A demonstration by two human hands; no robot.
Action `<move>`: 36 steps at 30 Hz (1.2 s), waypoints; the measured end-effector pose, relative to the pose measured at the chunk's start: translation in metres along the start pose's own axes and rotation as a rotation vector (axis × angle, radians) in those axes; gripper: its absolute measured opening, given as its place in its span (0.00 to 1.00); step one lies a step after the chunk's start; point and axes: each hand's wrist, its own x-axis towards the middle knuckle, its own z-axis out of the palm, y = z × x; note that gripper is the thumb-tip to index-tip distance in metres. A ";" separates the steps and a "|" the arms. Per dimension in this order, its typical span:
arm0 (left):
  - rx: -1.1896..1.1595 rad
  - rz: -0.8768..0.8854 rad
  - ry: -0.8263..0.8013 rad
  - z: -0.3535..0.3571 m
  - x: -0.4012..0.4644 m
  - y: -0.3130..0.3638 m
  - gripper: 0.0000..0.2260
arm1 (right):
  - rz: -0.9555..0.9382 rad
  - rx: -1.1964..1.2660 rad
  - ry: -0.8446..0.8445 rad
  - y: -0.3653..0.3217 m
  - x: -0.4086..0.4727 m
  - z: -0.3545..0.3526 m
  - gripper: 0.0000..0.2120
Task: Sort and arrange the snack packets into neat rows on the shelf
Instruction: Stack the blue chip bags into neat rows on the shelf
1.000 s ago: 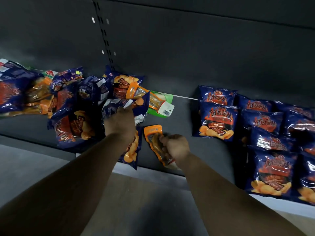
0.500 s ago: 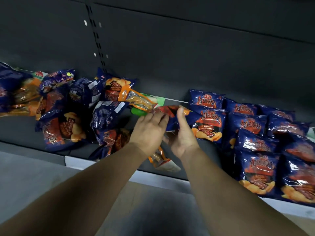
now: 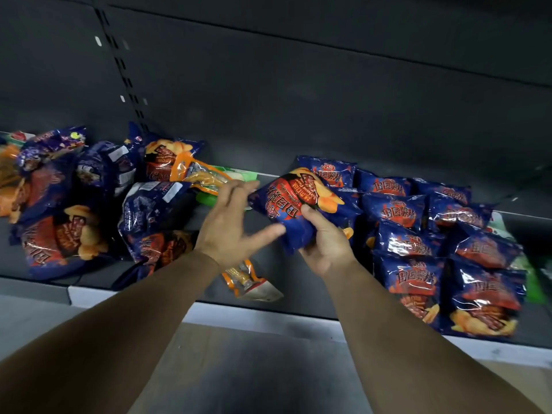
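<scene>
Glossy blue foil marks the snack packet (image 3: 301, 210) held at the centre of the frame, just above a dark shelf (image 3: 268, 306). It is printed with red lettering and orange crisps, and sits turned sideways. The right hand (image 3: 325, 246) grips its lower end, thumb on the front and fingers curled underneath. The left hand (image 3: 230, 231) is beside it with fingers straight and spread, the tips touching the packet's left edge and gripping nothing.

To the right of the frame, matching blue packets lie in overlapping rows (image 3: 442, 249) running from the shelf's back to its front lip. At left lies a jumbled pile (image 3: 98, 201) of mixed blue and orange packets. A small orange pouch (image 3: 249, 282) rests near the shelf edge, lower centre.

The held packet looks puffed with air, so it is probably very light and soft, and its contents likely crush easily. Its shiny film may slip. Holding it gently by the flat sealed ends or lightly across both sides seems safest, not squeezing the middle.
</scene>
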 end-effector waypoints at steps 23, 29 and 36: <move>0.147 -0.464 -0.431 -0.005 0.040 0.010 0.19 | -0.544 -0.874 0.194 -0.018 -0.004 -0.017 0.41; 0.298 -0.211 -0.701 -0.004 0.050 0.037 0.17 | -0.378 -1.233 -0.232 -0.022 -0.009 -0.015 0.28; -0.350 -0.480 -0.038 0.004 0.052 0.021 0.38 | -0.327 -0.636 -0.006 -0.027 -0.005 -0.028 0.06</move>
